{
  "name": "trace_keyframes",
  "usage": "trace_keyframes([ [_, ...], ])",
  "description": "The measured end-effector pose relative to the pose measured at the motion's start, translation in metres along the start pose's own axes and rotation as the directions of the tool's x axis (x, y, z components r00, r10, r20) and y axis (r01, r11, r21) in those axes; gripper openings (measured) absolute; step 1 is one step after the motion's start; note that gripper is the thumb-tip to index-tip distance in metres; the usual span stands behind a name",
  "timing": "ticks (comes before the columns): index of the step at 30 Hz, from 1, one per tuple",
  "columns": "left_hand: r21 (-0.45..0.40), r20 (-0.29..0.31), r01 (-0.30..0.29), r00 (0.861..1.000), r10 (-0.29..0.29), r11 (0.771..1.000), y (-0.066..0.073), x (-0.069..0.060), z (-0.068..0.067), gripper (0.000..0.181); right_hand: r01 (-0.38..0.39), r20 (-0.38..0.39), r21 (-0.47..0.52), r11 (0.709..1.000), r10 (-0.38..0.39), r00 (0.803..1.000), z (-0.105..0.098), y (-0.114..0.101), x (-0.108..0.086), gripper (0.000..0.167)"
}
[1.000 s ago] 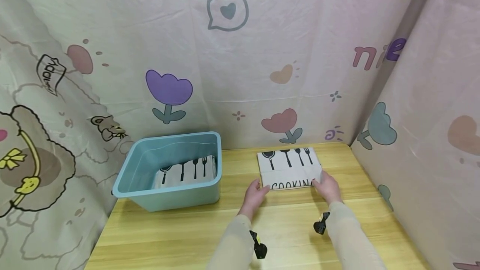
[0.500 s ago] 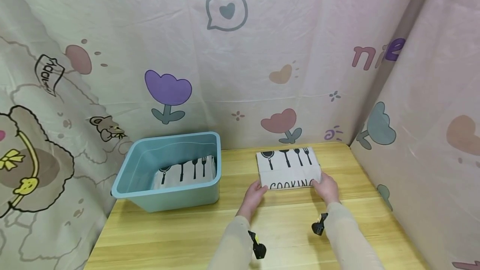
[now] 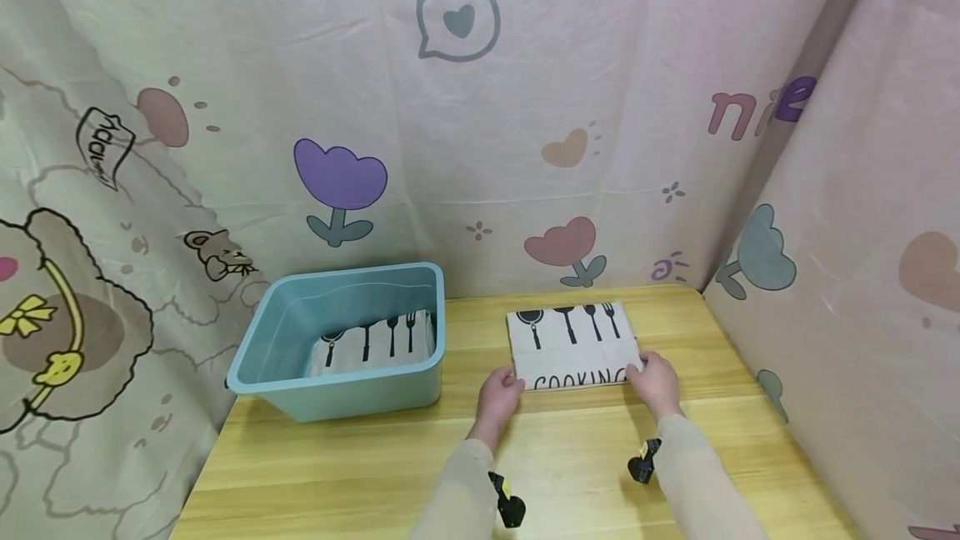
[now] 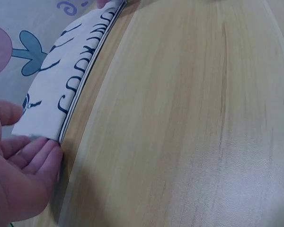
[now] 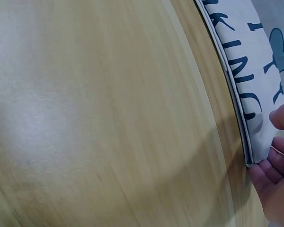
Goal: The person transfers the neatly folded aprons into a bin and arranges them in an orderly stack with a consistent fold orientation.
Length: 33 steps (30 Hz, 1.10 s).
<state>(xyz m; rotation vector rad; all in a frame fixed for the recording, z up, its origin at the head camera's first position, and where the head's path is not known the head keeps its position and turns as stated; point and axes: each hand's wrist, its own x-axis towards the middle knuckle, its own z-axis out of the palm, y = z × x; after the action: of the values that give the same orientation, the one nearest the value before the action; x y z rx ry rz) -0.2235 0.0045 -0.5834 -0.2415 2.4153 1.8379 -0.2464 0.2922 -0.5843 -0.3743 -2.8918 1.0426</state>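
A folded white cloth [image 3: 573, 350], printed with dark kitchen utensils and the word COOKING, is at the right rear of the table. My left hand [image 3: 498, 400] holds its near left corner; in the left wrist view its fingers [image 4: 35, 153] curl at the cloth's end, with the thumb above. At the near right corner, my right hand [image 3: 656, 382] holds the cloth, thumb on the upper side and fingers [image 5: 270, 172] at the end below. The fingertips under the cloth are hidden. Whether the cloth touches the table cannot be told.
A light blue plastic bin [image 3: 337, 397] stands on the left of the wooden table [image 3: 337, 473]. Inside it lies another folded white cloth [image 3: 382, 344] with the same utensil print. A patterned curtain [image 3: 480, 123] hangs behind the table and along both sides.
The folded cloth has shifted a little toward me and slightly left, together with both hands. The bin and the cloth inside it stay where they were.
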Motion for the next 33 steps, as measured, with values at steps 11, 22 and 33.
trace_keyframes([
  [11,0.186,-0.073,0.032,0.997,-0.018,0.982,-0.003,-0.012,-0.012,0.044,0.030,0.035,0.060,0.998,-0.032,0.999,0.000,0.000,-0.014,0.038],
  [22,0.302,-0.095,0.038,0.995,-0.010,0.953,-0.010,-0.019,-0.025,0.033,0.052,0.052,0.090,0.995,-0.057,0.997,0.003,0.000,-0.030,0.034],
  [33,0.384,-0.103,0.038,0.995,0.002,0.923,-0.012,-0.027,-0.045,0.014,0.064,0.069,0.096,0.993,-0.071,0.995,0.011,0.003,-0.038,0.026],
])
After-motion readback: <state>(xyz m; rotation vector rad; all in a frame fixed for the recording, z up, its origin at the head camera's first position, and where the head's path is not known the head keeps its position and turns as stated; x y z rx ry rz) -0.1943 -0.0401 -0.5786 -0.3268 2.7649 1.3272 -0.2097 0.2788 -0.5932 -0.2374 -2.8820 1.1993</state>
